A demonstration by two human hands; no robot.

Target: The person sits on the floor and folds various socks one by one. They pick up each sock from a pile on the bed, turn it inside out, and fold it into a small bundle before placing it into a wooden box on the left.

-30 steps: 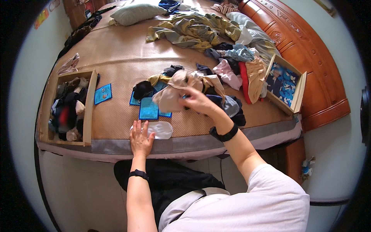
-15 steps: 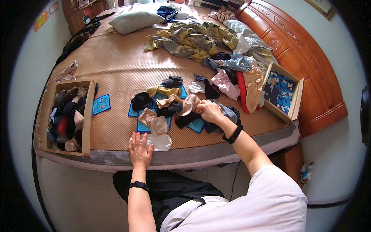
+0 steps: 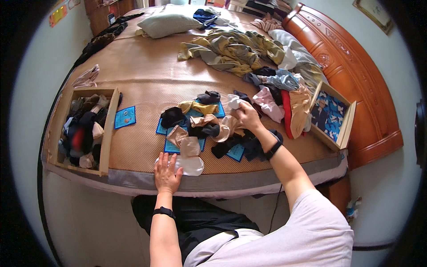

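My left hand (image 3: pixel 167 174) lies flat near the bed's front edge, fingers stretched over the end of a flat white sock-shaped piece (image 3: pixel 192 166). A beige sock (image 3: pixel 190 147) overlaps that piece. Farther right, my right hand (image 3: pixel 249 116) reaches across the heap with its fingers closed on a crumpled white sock (image 3: pixel 234 102); the fingertips are partly hidden. Around it lie a wrinkled beige sock (image 3: pixel 229 127), a dark navy cloth (image 3: pixel 257 149), a black sock (image 3: pixel 172 117) and a mustard sock (image 3: pixel 199 107). Blue cards (image 3: pixel 172 147) show beneath several of the socks.
A wooden drawer (image 3: pixel 112 138) full of socks stands at the left, beside a blue card (image 3: pixel 125 117). A second drawer (image 3: pixel 348 128) with blue patterned cloth is at the right, next to piled clothes (image 3: pixel 268 100). A pillow (image 3: pixel 169 24) and yellow-grey bedding (image 3: pixel 231 49) lie farther back.
My right hand has let go of the wrinkled beige sock and moved away from me to the white sock. My left hand stays on the flat white piece. The view has shifted slightly.
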